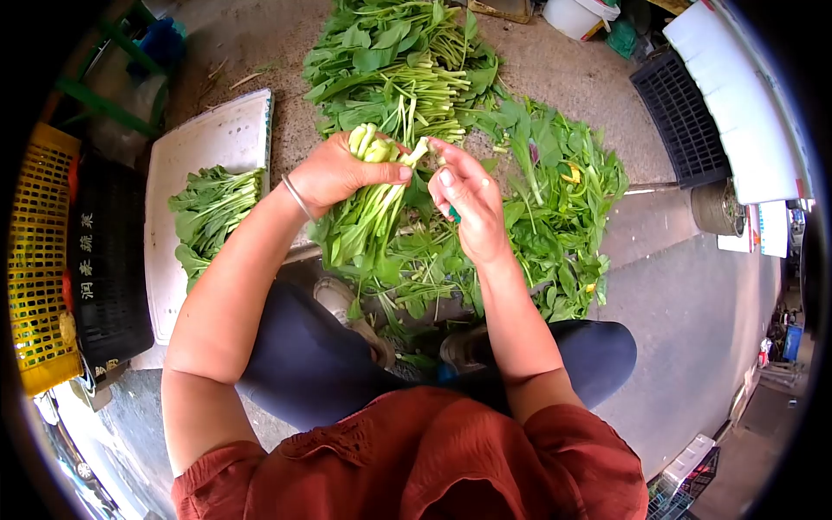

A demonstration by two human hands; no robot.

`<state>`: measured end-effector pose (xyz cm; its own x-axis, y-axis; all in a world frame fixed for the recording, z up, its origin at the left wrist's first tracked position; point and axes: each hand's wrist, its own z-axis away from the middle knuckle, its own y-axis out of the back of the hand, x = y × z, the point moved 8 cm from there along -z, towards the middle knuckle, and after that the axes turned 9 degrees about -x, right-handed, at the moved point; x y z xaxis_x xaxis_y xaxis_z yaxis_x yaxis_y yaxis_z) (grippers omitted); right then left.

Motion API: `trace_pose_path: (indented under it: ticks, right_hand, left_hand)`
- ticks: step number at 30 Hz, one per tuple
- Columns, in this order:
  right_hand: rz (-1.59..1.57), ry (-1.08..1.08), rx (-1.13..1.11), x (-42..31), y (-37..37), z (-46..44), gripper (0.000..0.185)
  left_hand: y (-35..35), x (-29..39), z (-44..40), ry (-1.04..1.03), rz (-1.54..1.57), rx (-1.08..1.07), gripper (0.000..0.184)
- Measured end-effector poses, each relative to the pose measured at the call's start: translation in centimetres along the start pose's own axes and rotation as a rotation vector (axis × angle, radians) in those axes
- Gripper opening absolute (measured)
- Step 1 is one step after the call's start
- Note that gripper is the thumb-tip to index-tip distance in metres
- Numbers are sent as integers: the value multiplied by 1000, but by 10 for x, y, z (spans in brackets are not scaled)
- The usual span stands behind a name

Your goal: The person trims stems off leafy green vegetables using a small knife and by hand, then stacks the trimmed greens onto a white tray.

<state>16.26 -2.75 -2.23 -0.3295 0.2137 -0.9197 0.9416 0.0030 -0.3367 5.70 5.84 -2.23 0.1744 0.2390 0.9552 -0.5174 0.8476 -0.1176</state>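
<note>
My left hand is wrapped around a bunch of leafy greens, its pale cut stem ends up and its leaves hanging down towards my feet. One thicker stem sticks out to the right past my left thumb. Close beside that stem end is my right hand, its fingers curled in. A small bit of something green shows in the right palm; its kind is hidden. Beyond my hands lies a large pile of greens, stems pointing right. Loose leaves are heaped to the right and below.
A white foam lid on the left bears a neat bunch of greens. Further left stand a black crate and a yellow crate. At the right are a black basket and a white foam box; a white bucket stands behind.
</note>
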Motion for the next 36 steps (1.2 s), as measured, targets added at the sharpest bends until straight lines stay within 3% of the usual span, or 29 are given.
trace_pose_path:
  ticks: [3,10,12,14,16,21,26,30,33,34,36]
  right_hand:
    - [46,-56,-71,8,-4,0,46]
    - [28,-135,15,36,16,15,39]
    - [-278,-218,132,50,27,23,41]
    - [-296,-189,127,51,24,23,43]
    - [-166,-121,70,34,10,17,45]
    - [-213,-170,151,45,3,12,24]
    - [-114,-304,350,59,36,25,21]
    - [519,-324,469,73,80,33,13]
    - [792,-251,344,63,63,21,14]
    - [792,-253,341,60,58,18,14]
    - [412,-304,235,66,40,6,15]
  left_hand:
    - [-3,0,1,22,-94,-20,30]
    - [-14,2,5,70,-128,-143,29]
    - [-14,-2,5,87,-112,-159,27]
    - [-9,-4,2,87,-106,-135,31]
    - [-11,-9,0,89,-96,-123,34]
    - [-5,-11,1,126,-142,-98,35]
    - [16,-11,6,117,-206,-21,34]
    - [28,-2,17,92,-185,60,30]
    - [37,-7,19,109,-269,119,28]
    - [41,-6,21,117,-294,148,26]
    - [48,-10,20,95,-278,168,29]
